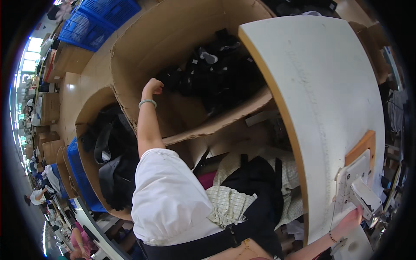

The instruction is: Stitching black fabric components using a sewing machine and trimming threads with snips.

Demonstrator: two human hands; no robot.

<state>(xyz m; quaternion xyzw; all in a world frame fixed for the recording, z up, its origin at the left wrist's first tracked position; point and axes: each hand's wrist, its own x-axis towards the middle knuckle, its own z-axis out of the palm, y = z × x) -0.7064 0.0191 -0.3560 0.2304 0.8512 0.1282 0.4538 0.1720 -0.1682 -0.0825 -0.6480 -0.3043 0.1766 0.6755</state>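
Note:
My left hand point(153, 87), with a pale bangle at the wrist, reaches over a large open cardboard carton point(143, 37). Its fingers are curled closed beside a heap of black pieces point(212, 73) in the carton. Whether anything is between them, I cannot make out. A grey and white piece point(208, 56) lies on the heap. My right hand point(350, 220) is at the lower right, by the head of a white sewing machine point(366, 199) on a white table point(320, 86). The machine partly hides its fingers, and their grip does not show.
A smaller carton point(82, 125) with black strap-like pieces point(110, 164) stands left of my arm. Blue plastic crates point(93, 26) are at the upper left. Checked cloth and a black apron point(260, 186) cover my lap. Other people point(80, 240) are at the far left.

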